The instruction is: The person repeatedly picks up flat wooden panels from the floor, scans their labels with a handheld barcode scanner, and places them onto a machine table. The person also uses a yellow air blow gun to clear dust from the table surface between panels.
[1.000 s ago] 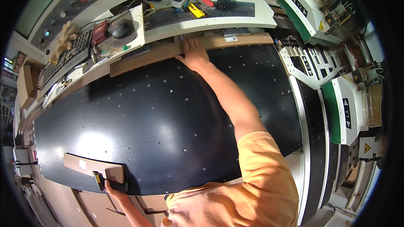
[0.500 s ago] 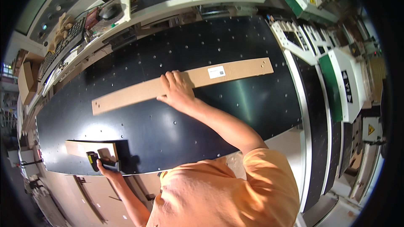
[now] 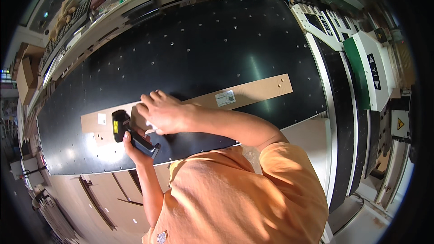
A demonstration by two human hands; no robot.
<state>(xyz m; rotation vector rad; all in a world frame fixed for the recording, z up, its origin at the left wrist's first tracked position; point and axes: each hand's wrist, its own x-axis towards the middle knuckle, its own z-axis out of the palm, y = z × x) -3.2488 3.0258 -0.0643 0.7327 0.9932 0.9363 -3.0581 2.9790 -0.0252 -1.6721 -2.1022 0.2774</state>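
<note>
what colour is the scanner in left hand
The scanner is black with a yellow label, in the head view.

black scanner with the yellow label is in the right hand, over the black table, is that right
Wrong side: the head view shows the black scanner with the yellow label in the left hand, over the black table.

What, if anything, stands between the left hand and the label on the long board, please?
In this view, the right hand and forearm lie between the left hand, with its scanner, and the label on the long board; the label is uncovered.
</note>
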